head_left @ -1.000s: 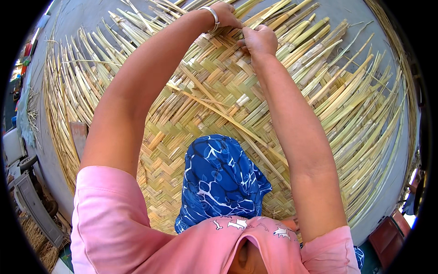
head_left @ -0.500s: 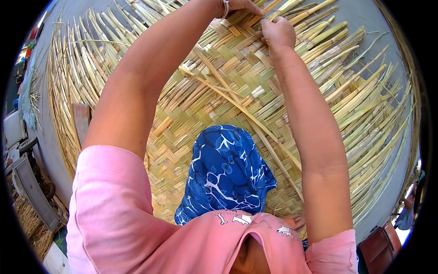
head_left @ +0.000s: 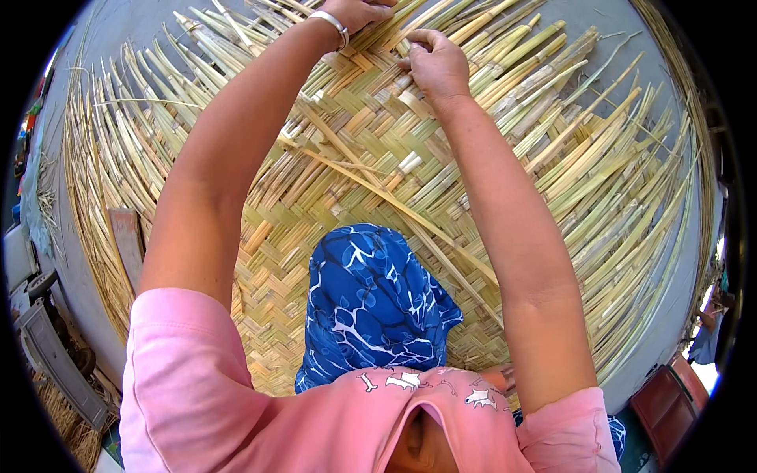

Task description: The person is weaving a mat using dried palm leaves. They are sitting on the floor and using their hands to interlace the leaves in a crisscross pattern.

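A large mat (head_left: 276, 315) of flattened pale green and yellow cane strips lies beneath me, its middle woven in a zigzag pattern. Loose strip ends (head_left: 544, 59) fan out along its far and right sides. At the far edge of the weave, my left hand (head_left: 359, 13) reaches over the strips with its fingers stretched to the right; the top of the picture cuts part of it off. Just right of it, my right hand (head_left: 438, 67) has its index finger and thumb bent together at a cane strip (head_left: 426, 17).
Two long loose strips (head_left: 398, 206) cross on top of the mat. My knee under a blue patterned cloth (head_left: 371, 299) rests on the weave. A wooden block (head_left: 126, 240) lies among the strips at left. A dark red chair (head_left: 662, 410) stands at lower right.
The view has shifted, so the mat and both hands sit further left in it. My left hand has drawn back, leaving a wider gap between my hands. My right index finger now shows bent.
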A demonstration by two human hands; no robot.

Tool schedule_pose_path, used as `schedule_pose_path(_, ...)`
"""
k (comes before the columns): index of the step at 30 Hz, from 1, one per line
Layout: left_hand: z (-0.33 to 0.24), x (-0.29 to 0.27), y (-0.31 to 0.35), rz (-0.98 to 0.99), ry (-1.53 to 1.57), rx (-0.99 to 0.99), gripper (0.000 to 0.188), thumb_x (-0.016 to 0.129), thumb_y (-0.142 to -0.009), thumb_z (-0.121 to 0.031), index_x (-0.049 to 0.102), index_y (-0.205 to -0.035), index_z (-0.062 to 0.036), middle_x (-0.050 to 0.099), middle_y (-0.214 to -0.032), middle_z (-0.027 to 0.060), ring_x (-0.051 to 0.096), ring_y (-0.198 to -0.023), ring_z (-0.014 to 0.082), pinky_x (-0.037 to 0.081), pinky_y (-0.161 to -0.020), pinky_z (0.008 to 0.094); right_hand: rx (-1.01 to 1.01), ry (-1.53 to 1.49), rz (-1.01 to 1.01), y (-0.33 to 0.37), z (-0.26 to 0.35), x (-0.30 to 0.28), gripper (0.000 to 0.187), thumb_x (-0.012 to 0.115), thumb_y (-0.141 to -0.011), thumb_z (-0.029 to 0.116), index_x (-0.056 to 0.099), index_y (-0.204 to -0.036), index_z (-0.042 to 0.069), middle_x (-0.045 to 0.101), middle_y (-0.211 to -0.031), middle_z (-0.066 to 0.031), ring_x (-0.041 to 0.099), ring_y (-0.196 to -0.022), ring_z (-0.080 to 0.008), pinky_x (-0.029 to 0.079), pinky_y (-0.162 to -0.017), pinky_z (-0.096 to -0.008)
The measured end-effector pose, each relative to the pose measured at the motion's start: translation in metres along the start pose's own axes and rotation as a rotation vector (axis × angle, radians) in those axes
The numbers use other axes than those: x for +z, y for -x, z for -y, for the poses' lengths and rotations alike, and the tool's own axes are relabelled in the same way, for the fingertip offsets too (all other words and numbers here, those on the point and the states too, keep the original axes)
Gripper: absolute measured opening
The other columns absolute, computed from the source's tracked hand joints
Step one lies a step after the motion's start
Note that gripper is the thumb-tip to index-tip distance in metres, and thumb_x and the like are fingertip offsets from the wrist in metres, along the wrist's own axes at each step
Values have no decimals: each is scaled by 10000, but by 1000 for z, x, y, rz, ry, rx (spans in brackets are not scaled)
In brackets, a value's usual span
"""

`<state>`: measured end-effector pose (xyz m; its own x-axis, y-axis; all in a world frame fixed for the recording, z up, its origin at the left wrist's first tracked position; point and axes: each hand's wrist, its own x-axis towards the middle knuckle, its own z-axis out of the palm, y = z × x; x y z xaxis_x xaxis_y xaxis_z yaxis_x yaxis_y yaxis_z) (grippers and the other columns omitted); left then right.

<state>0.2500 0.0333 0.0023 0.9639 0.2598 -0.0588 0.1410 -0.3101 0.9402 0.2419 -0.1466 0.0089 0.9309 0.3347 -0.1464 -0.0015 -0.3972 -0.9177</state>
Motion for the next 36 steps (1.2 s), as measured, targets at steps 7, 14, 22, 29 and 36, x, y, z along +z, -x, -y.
schedule_pose_path(7,6,-16,12,-168,-477,49,292,677,-794,-255,688,-1051,-117,690,-844,69,648,-780,190,503,-742,309,5,-92,-34,14,8,-8,179,493,-872,59,621,-997,47,677,-818,-99,696,-735,-168,535,-693,-284)
schedule_pose_path(14,-5,-14,37,-241,-732,0,188,609,-848,-269,698,-1005,-217,688,-898,99,650,-853,258,500,-773,350,-294,261,-61,25,0,-4,169,534,-823,102,676,-910,71,669,-870,-148,643,-809,-310,513,-771,-376)
schedule_pose_path(22,-18,37,116,-351,-769,177,598,624,-860,-279,394,-1351,-25,428,-1357,211,413,-1257,328,333,-1051,402,-94,-4,36,20,3,-15,194,485,-890,73,630,-1014,39,670,-871,-102,665,-709,-177,532,-618,-291)
schedule_pose_path(29,-26,47,143,-221,-986,434,400,505,-915,-309,566,-1172,-9,529,-1254,119,478,-1174,288,353,-980,406,-60,-108,-197,1,0,-34,231,477,-872,68,600,-1051,-10,661,-915,-162,679,-657,-183,549,-631,-279)
schedule_pose_path(36,-25,49,142,-232,-1016,520,320,525,-903,-264,613,-1117,-42,574,-1187,82,492,-1141,247,368,-944,384,131,-19,-113,-28,10,-59,290,526,-817,75,543,-1044,-104,675,-786,-183,685,-657,-200,553,-587,-276)
